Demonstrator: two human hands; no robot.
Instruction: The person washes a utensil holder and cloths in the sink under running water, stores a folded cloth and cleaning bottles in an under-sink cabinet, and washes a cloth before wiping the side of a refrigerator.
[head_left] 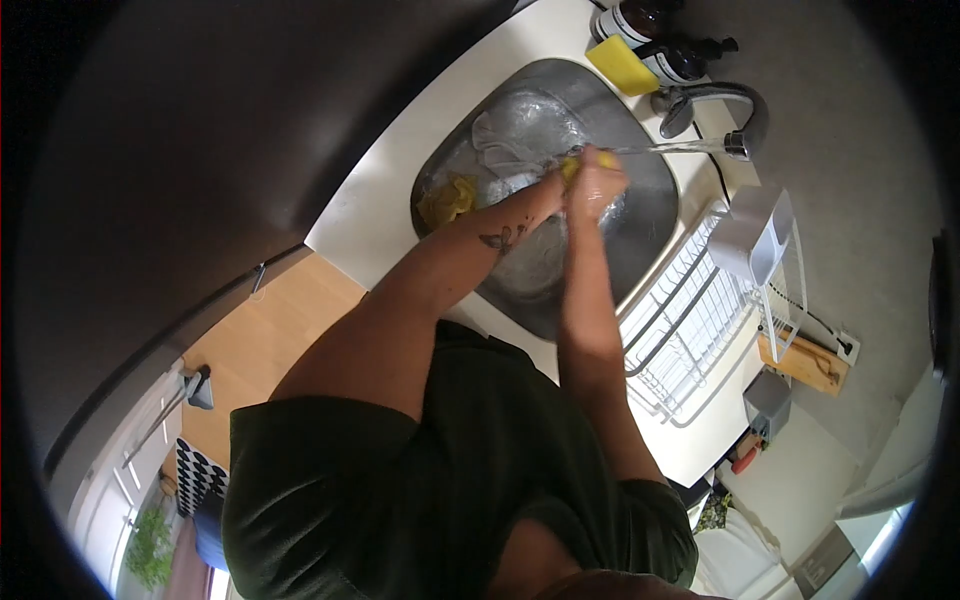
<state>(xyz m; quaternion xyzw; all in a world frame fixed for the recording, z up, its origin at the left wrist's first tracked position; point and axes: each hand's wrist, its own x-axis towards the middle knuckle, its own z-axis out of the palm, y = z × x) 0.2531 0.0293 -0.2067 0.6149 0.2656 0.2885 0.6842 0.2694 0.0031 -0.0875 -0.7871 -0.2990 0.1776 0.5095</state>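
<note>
Both of my hands are together over the metal sink (640,245), closed around a wet yellow cloth (571,168). My right hand (598,185) is wrapped over it from the right, its skin wet and shiny. Against it from the left presses my left hand (553,190), its fingers partly hidden. Water from the faucet (738,146) streams toward the hands. Lower left in the sink lies a crumpled yellow-brown cloth (447,202). A pale, see-through wet item (500,140) lies beyond my hands in the water; its kind is unclear.
A yellow sponge (622,66) leans by two dark pump bottles (683,60) behind the sink. To the right stand a wire dish rack (690,310) and a grey-white container (752,232). A wooden board (805,362) rests near the wall. A dark panel (230,120) borders the counter's left.
</note>
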